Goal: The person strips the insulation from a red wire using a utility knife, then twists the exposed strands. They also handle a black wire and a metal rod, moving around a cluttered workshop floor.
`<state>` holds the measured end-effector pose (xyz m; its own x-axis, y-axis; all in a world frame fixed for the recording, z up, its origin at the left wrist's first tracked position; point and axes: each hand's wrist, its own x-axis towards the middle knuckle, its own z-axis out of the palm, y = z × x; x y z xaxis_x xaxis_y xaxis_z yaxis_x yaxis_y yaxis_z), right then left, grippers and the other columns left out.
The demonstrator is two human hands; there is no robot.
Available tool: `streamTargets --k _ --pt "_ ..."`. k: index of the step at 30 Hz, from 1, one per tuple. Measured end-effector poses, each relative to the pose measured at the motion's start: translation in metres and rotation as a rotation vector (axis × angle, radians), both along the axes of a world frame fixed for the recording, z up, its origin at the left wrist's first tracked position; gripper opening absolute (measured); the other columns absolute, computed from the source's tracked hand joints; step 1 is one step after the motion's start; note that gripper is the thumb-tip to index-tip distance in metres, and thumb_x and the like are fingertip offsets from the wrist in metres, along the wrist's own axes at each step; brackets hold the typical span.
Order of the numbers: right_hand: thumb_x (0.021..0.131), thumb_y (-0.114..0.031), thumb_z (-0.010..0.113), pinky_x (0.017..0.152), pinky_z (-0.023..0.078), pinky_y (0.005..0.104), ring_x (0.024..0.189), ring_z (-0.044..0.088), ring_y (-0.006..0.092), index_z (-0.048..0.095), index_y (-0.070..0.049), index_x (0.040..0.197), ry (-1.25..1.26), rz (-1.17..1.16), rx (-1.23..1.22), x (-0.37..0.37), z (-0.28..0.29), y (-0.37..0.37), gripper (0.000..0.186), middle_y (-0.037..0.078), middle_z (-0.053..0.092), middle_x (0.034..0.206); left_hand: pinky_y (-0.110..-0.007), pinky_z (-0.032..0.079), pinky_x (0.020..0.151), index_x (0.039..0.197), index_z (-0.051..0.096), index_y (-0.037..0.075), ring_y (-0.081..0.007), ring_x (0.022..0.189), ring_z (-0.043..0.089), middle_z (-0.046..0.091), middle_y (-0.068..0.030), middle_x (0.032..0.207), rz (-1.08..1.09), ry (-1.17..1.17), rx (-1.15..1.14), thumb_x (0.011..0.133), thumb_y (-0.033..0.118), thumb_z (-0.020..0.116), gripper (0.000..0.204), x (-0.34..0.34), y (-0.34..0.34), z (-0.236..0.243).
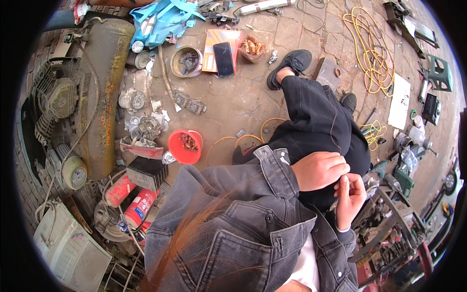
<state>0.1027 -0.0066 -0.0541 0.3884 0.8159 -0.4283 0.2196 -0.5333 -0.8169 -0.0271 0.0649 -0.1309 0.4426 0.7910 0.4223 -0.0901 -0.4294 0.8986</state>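
In the head view both of my hands are close together over my black trousers (pixel 304 107). My left hand (pixel 318 171) is closed, fingers curled, at the end of a thin brown wire (pixel 334 134) that runs across my leg and appears held in it. My right hand (pixel 349 199) touches or nearly touches the left one, thumb and fingertips pinched; whatever is between them is too small to make out. Beyond my left arm stands a red bucket (pixel 177 151) with copper-coloured scrap (pixel 189 142) inside.
At left lie a large tank (pixel 95 146), motor parts and fire extinguishers (pixel 138 209). Ahead are a tin (pixel 180 68), a phone (pixel 224 61) on an orange box and a tub of copper scrap (pixel 251 47). Yellow cord (pixel 369 53), a green stool (pixel 440 73) and a metal rack (pixel 389 219) are rightward.
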Motion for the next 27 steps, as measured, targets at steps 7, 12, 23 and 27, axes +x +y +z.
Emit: streamTargets --k 7,12,23,27 --pt "0.091 -0.001 0.061 0.05 0.036 0.0169 0.055 0.049 0.0022 0.06 0.0 0.084 0.041 0.025 -0.05 -0.009 0.011 -0.005 0.007 -0.002 0.057 0.066 -0.036 0.05 0.064 0.082 0.052 0.005 -0.0251 0.072 0.059 0.052 -0.0081 0.078 -0.037 0.148 -0.098 0.078 0.011 0.06 0.01 -0.019 -0.012 0.024" --pt "0.084 0.002 0.064 0.05 0.037 0.0195 0.055 0.046 0.001 0.06 0.0 0.081 -0.062 0.211 -0.065 -0.015 -0.002 -0.007 0.005 -0.003 0.055 0.061 -0.036 0.049 0.06 0.084 0.051 0.005 -0.0251 0.068 0.06 0.053 -0.009 0.077 -0.165 0.409 -0.083 0.079 0.01 0.059 0.011 -0.039 -0.012 0.027" --pt "0.083 0.003 0.065 0.049 0.04 0.0199 0.052 0.049 0.0018 0.061 0.001 0.084 0.094 0.227 -0.071 -0.011 -0.039 -0.011 0.005 0.001 0.057 0.06 -0.038 0.048 0.052 0.082 0.052 0.008 -0.0257 0.06 0.06 0.053 -0.0071 0.069 -0.245 0.743 -0.208 0.079 0.012 0.064 0.012 -0.038 -0.009 0.017" --pt "0.084 0.002 0.066 0.05 0.042 0.0198 0.054 0.052 0.0021 0.062 0.001 0.087 0.149 0.201 -0.071 -0.001 -0.049 -0.013 0.005 0.001 0.059 0.062 -0.038 0.048 0.053 0.081 0.054 0.008 -0.0261 0.061 0.06 0.053 -0.0073 0.069 -0.214 0.787 -0.233 0.079 0.012 0.064 0.011 -0.026 -0.01 0.015"
